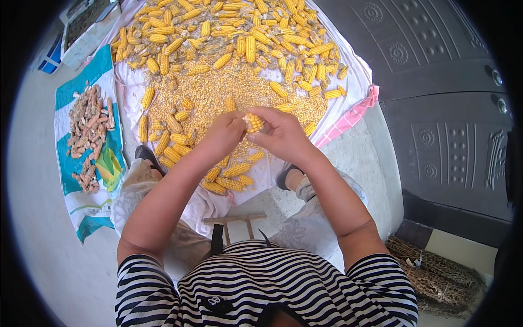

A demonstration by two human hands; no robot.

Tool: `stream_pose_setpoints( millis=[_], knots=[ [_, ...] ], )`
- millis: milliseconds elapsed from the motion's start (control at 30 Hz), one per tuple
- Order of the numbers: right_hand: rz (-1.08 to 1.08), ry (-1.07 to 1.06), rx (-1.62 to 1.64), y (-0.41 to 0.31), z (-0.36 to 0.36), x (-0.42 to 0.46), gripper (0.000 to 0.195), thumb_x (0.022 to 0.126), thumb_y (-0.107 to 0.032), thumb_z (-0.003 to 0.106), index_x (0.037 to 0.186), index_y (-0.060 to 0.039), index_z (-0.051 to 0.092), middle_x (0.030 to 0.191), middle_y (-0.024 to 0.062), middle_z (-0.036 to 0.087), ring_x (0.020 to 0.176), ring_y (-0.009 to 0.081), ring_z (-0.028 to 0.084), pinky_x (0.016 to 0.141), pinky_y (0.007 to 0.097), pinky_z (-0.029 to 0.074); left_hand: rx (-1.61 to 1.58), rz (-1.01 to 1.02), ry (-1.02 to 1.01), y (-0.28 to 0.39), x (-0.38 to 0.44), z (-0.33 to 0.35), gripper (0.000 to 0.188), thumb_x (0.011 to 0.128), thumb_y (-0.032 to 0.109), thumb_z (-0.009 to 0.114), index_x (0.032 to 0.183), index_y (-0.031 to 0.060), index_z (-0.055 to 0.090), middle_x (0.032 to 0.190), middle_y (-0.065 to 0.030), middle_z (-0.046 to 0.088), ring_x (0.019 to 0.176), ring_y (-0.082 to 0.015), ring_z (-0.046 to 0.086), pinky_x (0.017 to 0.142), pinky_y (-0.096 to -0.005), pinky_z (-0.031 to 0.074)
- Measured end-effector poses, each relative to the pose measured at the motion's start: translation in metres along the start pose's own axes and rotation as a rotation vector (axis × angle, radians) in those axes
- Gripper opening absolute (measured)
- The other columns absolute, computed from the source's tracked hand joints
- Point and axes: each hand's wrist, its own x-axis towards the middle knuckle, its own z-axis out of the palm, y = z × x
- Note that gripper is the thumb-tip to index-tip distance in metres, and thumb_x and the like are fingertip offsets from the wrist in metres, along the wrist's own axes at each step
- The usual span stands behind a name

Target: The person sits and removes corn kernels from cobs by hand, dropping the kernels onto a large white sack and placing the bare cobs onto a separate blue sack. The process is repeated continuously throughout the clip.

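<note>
Between my two hands is a short yellow corn cob (254, 122) with its kernels on. My right hand (280, 128) curls around it from the right, thumb below and fingers above. The fingers of my left hand (229, 131) are bent against its left end; whether they grip it or only touch it is partly hidden. Beneath both hands, loose corn kernels (204, 94) are spread over a pale cloth (347, 65). Several whole cobs (237, 169) lie nearer to me, and a large heap of cobs (229, 28) covers the cloth's far part.
At left, bare cobs (92, 122) lie on a teal and white sack (63, 143). A white box (81, 49) stands behind it. Dark embossed metal doors (429, 94) rise at right, with bundled dry stalks (441, 278) near their base. A small wooden stool (235, 218) is under me.
</note>
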Motion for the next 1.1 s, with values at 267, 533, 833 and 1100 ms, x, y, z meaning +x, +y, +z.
stream_pose_setpoints(
  millis=[267, 533, 833, 1100],
  knots=[
    [0.167, -0.028, 0.262, 0.003, -0.011, 0.002, 0.051, 0.081, -0.007, 0.075, 0.129, -0.0062, 0.059, 0.073, -0.0067, 0.051, 0.066, 0.0025, 0.045, 0.058, 0.0201, 0.040, -0.390, -0.376, -0.135, 0.041, 0.000, -0.015, 0.019, 0.093, 0.017, 0.043, 0.082, 0.0047, 0.053, 0.068, -0.0016, 0.050, 0.055, -0.0094, 0.044, 0.050, -0.0264, 0.034],
    [0.011, 0.019, 0.075, 0.006, -0.002, 0.000, 0.051, 0.081, -0.011, 0.075, 0.129, -0.0049, 0.059, 0.069, -0.0037, 0.049, 0.062, 0.0048, 0.044, 0.055, 0.0237, 0.039, -0.263, -0.180, -0.065, 0.014, 0.001, -0.003, 0.020, 0.093, 0.019, 0.043, 0.081, 0.0067, 0.054, 0.066, 0.0006, 0.047, 0.052, -0.0054, 0.036, 0.046, -0.0223, 0.027],
    [0.005, 0.015, 0.032, 0.009, -0.001, -0.003, 0.054, 0.079, -0.013, 0.075, 0.130, -0.0044, 0.058, 0.075, 0.0007, 0.054, 0.064, 0.0077, 0.048, 0.057, 0.0258, 0.041, -0.075, -0.128, -0.060, 0.019, 0.002, -0.002, 0.032, 0.090, 0.025, 0.043, 0.075, -0.0002, 0.057, 0.068, -0.0089, 0.056, 0.061, -0.0153, 0.051, 0.056, -0.0331, 0.041],
    [0.190, -0.042, 0.450, 0.015, -0.004, -0.002, 0.053, 0.084, -0.013, 0.071, 0.133, -0.0029, 0.054, 0.081, 0.0014, 0.062, 0.067, 0.0063, 0.052, 0.059, 0.0255, 0.044, -0.256, -0.225, -0.013, 0.020, 0.001, 0.002, 0.026, 0.089, 0.019, 0.042, 0.075, 0.0025, 0.055, 0.065, -0.0034, 0.050, 0.055, -0.0103, 0.041, 0.051, -0.0278, 0.033]
  ],
)
